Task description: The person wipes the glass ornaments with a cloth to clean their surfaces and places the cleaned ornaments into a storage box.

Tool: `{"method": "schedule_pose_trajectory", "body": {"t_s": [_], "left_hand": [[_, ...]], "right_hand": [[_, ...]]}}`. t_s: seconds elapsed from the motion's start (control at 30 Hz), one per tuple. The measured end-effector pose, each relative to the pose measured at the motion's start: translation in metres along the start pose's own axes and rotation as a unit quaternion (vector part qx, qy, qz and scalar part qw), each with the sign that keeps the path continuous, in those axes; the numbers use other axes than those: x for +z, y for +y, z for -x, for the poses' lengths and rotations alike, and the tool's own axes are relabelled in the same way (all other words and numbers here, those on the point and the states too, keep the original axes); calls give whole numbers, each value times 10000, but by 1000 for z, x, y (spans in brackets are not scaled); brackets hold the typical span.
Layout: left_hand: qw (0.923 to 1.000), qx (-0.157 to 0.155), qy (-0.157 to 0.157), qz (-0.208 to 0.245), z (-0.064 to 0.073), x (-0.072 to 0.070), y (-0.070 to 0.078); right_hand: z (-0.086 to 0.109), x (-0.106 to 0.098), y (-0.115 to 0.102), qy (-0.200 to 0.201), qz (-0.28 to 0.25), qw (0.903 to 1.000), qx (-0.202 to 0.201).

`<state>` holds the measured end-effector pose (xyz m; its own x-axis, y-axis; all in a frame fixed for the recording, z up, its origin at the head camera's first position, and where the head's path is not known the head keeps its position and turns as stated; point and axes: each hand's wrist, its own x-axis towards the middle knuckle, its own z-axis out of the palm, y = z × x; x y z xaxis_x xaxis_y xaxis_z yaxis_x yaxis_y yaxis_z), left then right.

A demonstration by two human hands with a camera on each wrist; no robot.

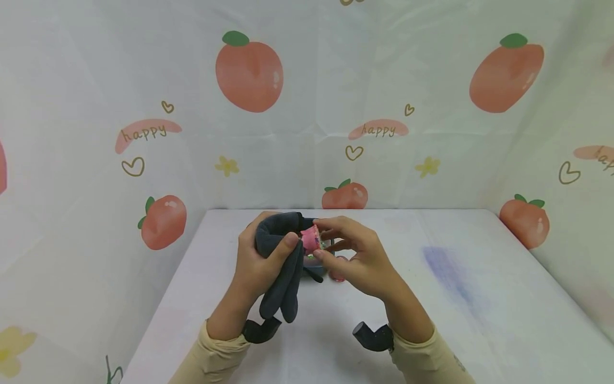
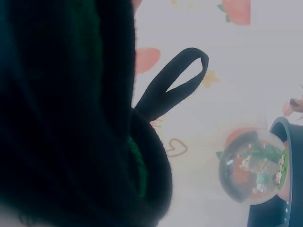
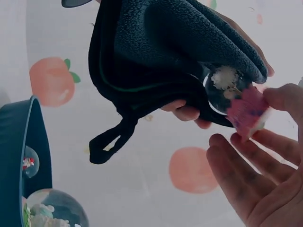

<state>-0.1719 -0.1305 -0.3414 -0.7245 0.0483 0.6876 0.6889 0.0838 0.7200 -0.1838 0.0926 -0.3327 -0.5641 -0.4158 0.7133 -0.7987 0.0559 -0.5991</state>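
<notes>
While gripping a dark cloth (image 3: pixel 165 38) in the left hand (image 1: pixel 254 269), with thumb and fingers curled round its folds, pinching a snow globe (image 3: pixel 227 90) in the right hand (image 1: pixel 364 264), just to the right of the cloth. Held by its pink base (image 3: pixel 246 111) between thumb and fingertips, with the other fingers loosely extended. Tucked dome-first partly into the folds of the cloth. Along the cloth's edge, a looped strap (image 3: pixel 111 144). Nearer than the cloth, at both wrists, curved black pieces (image 1: pixel 261 330) and cream sleeves (image 1: pixel 213 354). Lower than the cloth and beyond it, on the tabletop (image 1: pixel 412 314), a dark blue container (image 3: pixel 9 151) with a smaller globe (image 3: pixel 31 161) inside. Also lower than the cloth, a larger globe (image 2: pixel 253 170) with greenery, perhaps within the container, perhaps just beside it. Well right of the cloth, a blue-violet smudge (image 1: pixel 446 274). Far behind the cloth, a white backdrop (image 1: pixel 297 149) printed with red fruit and hearts.
</notes>
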Motion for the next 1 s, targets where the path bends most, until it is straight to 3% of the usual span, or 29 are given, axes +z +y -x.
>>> {"method": "schedule_pose_trajectory", "body": {"t_s": [0.27, 0.47, 0.63, 1.0], "left_hand": [[9997, -85, 210, -108, -1, -3, -1], [9998, -152, 101, 48, -1, -2, -1], [9998, -162, 59, 38, -1, -1, -2], [9998, -135, -70, -96, 0, 1, 0]], "right_hand": [[0, -5, -2, 232, 72, 9997, -22], [0, -4, -1, 267, -145, 9993, 199], [0, -3, -4, 380, 45, 9982, 459], [1, -2, -3, 539, 188, 9979, 305]]}}
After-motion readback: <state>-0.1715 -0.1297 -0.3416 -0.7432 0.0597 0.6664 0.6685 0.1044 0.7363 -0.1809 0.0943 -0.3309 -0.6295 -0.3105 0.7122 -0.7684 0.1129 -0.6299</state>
